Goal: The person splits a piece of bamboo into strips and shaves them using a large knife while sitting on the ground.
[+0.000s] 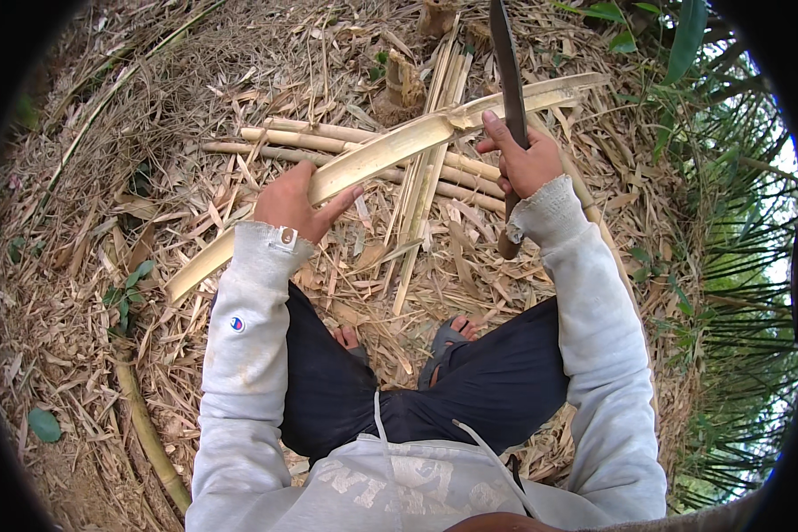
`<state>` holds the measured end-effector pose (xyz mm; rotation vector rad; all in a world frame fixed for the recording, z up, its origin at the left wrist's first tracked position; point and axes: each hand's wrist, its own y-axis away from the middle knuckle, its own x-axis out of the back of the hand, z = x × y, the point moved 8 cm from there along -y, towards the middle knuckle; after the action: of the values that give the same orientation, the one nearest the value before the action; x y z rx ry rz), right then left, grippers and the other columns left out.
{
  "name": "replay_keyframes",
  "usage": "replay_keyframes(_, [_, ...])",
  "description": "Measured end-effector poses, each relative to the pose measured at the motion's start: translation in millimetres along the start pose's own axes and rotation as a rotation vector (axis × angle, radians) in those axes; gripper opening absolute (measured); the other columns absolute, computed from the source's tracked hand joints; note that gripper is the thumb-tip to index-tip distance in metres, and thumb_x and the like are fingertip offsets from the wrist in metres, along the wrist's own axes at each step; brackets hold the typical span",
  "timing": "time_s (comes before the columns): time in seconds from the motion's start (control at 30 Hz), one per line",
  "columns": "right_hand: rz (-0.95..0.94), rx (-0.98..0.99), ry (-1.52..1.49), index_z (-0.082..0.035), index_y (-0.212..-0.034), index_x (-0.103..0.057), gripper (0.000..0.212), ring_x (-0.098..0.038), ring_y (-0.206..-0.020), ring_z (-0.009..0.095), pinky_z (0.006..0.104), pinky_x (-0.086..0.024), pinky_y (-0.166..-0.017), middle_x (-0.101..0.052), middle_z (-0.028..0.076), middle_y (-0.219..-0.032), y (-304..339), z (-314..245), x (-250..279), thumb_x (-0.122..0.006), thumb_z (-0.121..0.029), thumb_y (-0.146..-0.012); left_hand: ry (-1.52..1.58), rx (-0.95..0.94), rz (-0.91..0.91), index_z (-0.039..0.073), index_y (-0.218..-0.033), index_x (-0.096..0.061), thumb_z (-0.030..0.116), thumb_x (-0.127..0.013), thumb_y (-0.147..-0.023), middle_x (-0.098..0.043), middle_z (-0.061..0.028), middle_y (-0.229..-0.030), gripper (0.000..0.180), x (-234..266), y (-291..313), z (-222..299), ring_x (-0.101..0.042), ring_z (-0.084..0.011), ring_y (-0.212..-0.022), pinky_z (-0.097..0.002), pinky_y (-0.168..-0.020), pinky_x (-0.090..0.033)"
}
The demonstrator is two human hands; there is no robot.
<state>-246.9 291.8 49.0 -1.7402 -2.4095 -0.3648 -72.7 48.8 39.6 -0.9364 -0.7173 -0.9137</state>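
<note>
A long split bamboo piece [383,151] slants across in front of me, its pale hollow inside facing up and a node partway along. My left hand [294,202] is wrapped round its nearer left part, thumb stretched out along the lower side. In my right hand [528,162] is a machete [509,66], its dark blade pointing away from me and its handle end showing below the wrist. The right thumb and fingertips lie close to the far part of the bamboo; whether they touch it I cannot tell.
Several round bamboo poles [306,140] lie beyond the split piece, crossed by a bundle of thin bamboo strips [414,217]. Cut stumps [404,84] stand at the far side. Dry leaves and shavings cover the ground. A bamboo pole [146,430] lies at the left, and green plants [745,337] grow at the right.
</note>
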Motion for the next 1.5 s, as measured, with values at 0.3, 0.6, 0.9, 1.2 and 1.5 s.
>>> replay_keyframes(0.3, [0.204,0.124,-0.317,0.002,-0.088,-0.060,0.033,-0.047,-0.042,0.008,0.0256,-0.039,-0.036,-0.064,0.006,-0.072,-16,-9,0,-0.077,-0.027,-0.081,0.052,-0.017,0.040,-0.001,-0.087,-0.057,0.046,-0.076,-0.076,-0.060,-0.0176,-0.076,0.052,-21,-7,7,-0.060,-0.0340,-0.070,-0.0437,-0.063,-0.048])
replay_keyframes(0.6, [0.166,0.402,-0.078,0.004,-0.100,-0.066,0.039,-0.062,-0.074,0.012,0.0271,-0.050,-0.069,-0.067,0.007,-0.080,-2,-49,-32,-0.075,-0.029,-0.083,0.411,-0.061,0.164,-0.001,-0.106,-0.059,0.033,-0.069,-0.086,-0.062,-0.0126,-0.095,0.040,-4,-24,13,-0.061,-0.0218,-0.083,-0.0336,-0.072,-0.049])
replay_keyframes(0.9, [-0.057,0.614,0.012,-0.004,-0.104,-0.069,0.027,-0.059,-0.070,0.010,0.0272,-0.049,-0.066,-0.070,0.006,-0.083,24,-69,-88,-0.074,-0.021,-0.084,0.727,-0.042,0.131,0.006,-0.116,-0.061,0.023,-0.065,-0.092,-0.065,-0.0049,-0.100,0.030,28,-67,29,-0.062,-0.0113,-0.088,-0.0261,-0.078,-0.050])
replay_keyframes(1.2, [-0.126,0.654,0.088,-0.006,-0.105,-0.070,0.027,-0.056,-0.065,0.010,0.0271,-0.047,-0.062,-0.068,0.006,-0.081,33,-77,-106,-0.072,-0.024,-0.086,0.752,-0.157,0.259,0.003,-0.104,-0.068,0.019,-0.068,-0.088,-0.064,-0.0051,-0.096,0.023,40,-61,19,-0.062,-0.0135,-0.082,-0.0253,-0.075,-0.049])
replay_keyframes(1.5, [-0.290,0.389,-0.014,-0.005,-0.099,-0.071,0.035,-0.047,-0.051,0.008,0.0249,-0.038,-0.048,-0.059,0.003,-0.071,36,-52,-129,-0.059,-0.037,-0.094,0.290,-0.079,0.657,0.001,-0.091,-0.072,0.019,-0.072,-0.084,-0.068,-0.0090,-0.089,0.020,82,-40,-29,-0.062,-0.0199,-0.085,-0.0318,-0.080,-0.047])
